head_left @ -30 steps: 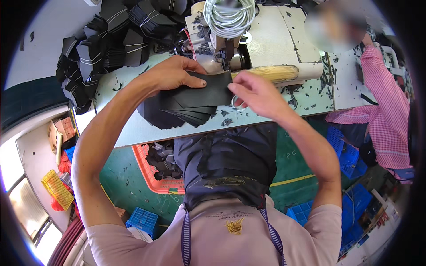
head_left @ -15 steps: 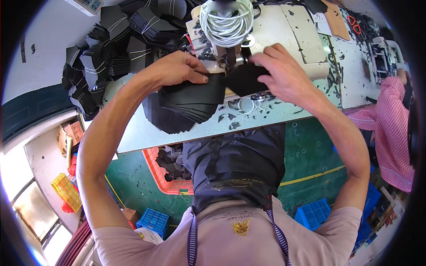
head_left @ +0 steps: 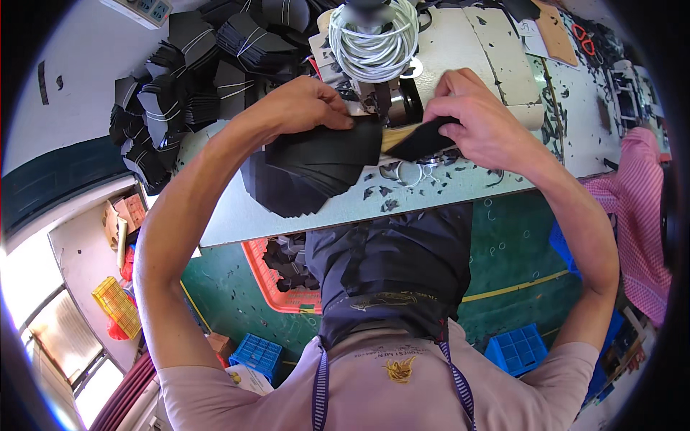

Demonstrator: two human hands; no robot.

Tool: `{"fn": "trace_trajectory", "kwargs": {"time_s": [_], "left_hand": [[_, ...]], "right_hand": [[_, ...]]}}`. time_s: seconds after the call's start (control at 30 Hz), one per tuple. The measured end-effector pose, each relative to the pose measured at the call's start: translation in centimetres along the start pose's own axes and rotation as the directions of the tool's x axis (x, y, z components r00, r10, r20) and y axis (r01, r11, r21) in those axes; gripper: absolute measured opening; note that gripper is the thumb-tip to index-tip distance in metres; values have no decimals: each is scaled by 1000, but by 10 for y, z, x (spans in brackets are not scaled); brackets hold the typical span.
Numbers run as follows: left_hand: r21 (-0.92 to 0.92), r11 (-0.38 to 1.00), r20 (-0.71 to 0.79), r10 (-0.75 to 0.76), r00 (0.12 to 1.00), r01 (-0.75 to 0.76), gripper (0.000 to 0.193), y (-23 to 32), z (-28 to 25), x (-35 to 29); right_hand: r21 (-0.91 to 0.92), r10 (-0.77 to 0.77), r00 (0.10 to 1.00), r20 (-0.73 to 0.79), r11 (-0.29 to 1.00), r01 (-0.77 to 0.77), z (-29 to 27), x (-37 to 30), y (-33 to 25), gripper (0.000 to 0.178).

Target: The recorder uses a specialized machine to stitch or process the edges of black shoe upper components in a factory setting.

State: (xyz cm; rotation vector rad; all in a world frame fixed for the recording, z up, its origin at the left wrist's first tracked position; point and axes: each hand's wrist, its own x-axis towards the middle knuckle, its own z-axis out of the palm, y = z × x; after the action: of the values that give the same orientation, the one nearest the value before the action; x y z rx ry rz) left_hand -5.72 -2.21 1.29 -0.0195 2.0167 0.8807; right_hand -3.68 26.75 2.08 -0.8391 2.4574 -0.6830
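My left hand (head_left: 316,108) is closed at the top edge of a fanned stack of black sheet pieces (head_left: 323,154), thumb pressing on the uppermost piece. This stack rests on the pale table edge beside a cream machine (head_left: 460,50). My right hand (head_left: 478,118) pinches a separate black piece (head_left: 424,140) between thumb and fingers, held tilted at the machine's front. A yellowish strip of the machine (head_left: 397,136) shows between that piece and the stack. What my left fingertips touch behind the stack is hidden.
Tied black bundles (head_left: 172,93) pile up at the far left. A coil of pale cable (head_left: 374,43) sits on the machine. Black scraps litter the table (head_left: 445,172); orange-handled scissors (head_left: 583,39) lie far right. Below stands an orange basket (head_left: 269,287) with scraps. A person's pink sleeve (head_left: 640,208) is at right.
My right hand has drawn its black piece rightward and tilted it, opening a gap beside the stack. My left hand stays on the stack. The whole view has shifted slightly.
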Motion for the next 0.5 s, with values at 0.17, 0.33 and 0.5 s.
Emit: {"fn": "trace_trajectory", "kwargs": {"time_s": [0.17,0.33,0.5], "left_hand": [[41,995,-4,87,996,-87,32,10,6,-5],[67,997,-4,24,1000,-24,35,7,3,-3],[47,982,12,185,983,-186,31,10,10,0]], "right_hand": [[-57,-150,967,-206,988,141,16,7,1,27],[68,-30,996,-86,997,36,-4,-5,4,28],[-42,-152,973,-173,988,147,7,4,1,29]]}}
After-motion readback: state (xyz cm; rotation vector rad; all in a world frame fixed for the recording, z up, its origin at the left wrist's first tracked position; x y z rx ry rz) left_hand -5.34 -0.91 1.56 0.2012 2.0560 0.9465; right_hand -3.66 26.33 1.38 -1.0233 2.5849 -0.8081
